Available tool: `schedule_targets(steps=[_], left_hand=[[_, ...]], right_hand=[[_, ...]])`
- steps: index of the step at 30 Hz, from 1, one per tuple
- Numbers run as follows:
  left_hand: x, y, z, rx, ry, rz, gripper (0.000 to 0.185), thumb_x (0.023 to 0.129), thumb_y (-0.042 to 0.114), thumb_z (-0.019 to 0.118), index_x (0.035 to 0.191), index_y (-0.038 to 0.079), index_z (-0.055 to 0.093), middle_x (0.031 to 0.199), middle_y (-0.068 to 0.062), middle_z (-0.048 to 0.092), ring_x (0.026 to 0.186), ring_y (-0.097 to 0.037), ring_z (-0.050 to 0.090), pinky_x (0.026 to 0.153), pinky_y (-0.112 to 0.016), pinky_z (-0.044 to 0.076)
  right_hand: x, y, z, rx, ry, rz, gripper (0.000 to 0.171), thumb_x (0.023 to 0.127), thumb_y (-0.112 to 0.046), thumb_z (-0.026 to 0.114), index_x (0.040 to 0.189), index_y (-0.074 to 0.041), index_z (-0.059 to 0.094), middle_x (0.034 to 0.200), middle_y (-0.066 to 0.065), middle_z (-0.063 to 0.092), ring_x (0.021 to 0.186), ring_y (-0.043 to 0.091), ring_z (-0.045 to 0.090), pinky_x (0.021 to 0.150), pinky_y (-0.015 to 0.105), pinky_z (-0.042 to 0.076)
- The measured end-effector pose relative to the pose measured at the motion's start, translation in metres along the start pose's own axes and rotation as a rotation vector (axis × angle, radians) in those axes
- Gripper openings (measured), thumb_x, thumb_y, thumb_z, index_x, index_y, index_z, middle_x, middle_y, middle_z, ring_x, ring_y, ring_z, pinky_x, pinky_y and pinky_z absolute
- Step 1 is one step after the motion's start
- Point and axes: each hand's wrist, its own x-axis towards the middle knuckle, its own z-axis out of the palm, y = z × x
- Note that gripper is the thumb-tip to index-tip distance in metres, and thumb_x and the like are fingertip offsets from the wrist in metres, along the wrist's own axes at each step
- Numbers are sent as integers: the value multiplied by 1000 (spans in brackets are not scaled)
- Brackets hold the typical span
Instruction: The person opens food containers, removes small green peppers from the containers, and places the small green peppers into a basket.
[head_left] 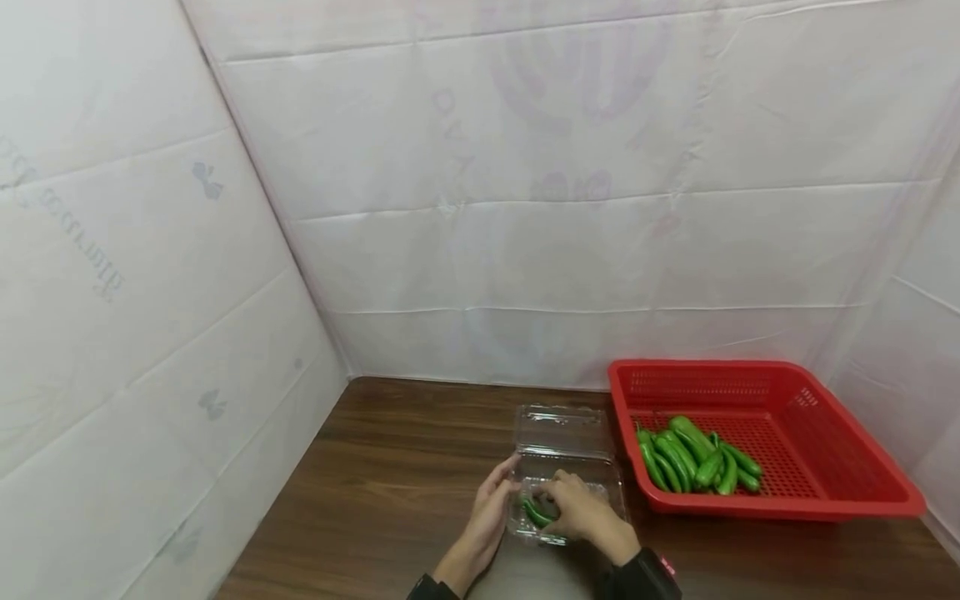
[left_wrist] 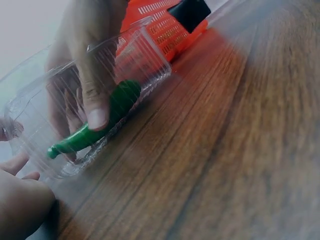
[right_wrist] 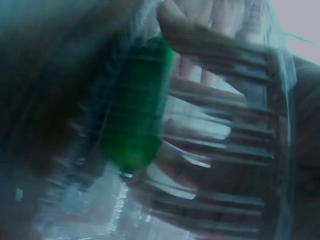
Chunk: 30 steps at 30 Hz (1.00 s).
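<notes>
Left hand: at the near left side of the clear plastic container; fingers straight, fingertips touching its left wall — grip open, nothing enclosed.
Right hand: reaches into the container from the near right; in the left wrist view the fingers curl down over a green pepper — grip closed on the pepper.
Green pepper: lies along the floor of the container's near tray, stem end toward the left hand; the right wrist view shows it through the ribbed wall, blurred.
Clear plastic container: stands open on the desk, its hinged lid laid flat on the far side; just left of the red basket, whether touching it cannot be told.
Red basket: on the right part of the desk, perforated walls and floor.
Pile of green peppers: lies in the basket's near left corner, peppers touching one another.
White sheeting: covers the walls behind and to both sides of the desk — creased, with faint print.
</notes>
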Motion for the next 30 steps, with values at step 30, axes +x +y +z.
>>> schedule_targets(steps=[30], left_hand=[[-1,1,0,8,1,10,61,94,10,53,153,2,41,169,-23,19,156,-49,7,126,-65,4]], right_hand=[[-28,-6,-24,-71,350,128,43,84,13,68,123,-6,67,106,13,71,91,33,71,60,43,57]])
